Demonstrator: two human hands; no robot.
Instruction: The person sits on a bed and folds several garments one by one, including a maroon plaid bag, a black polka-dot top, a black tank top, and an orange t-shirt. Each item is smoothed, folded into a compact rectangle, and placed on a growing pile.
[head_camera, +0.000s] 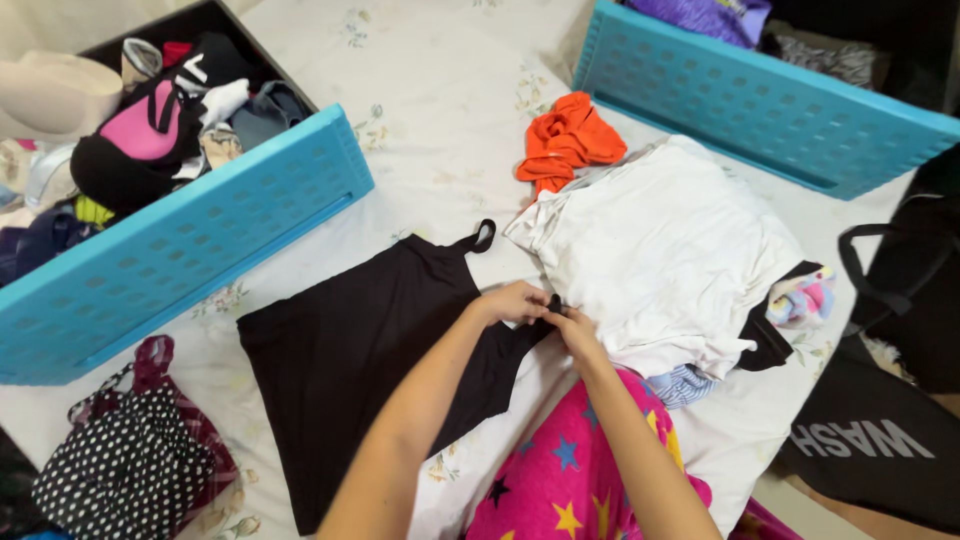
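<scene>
Black top (370, 350): spread flat on the bed (440, 110), centre of view, one strap looped at 12 o'clock. Left hand (515, 300) and right hand (572, 330): touching, fingers closed on the top's other strap at its 3 o'clock edge. White garment (670, 250): heaped just beside the hands at 2 o'clock. Orange cloth (568, 140): at 12 o'clock of the heap. Blue baskets (190, 260) (760, 100): at 10 and 1 o'clock. Polka-dot bag (125, 470): at 8 o'clock.
</scene>
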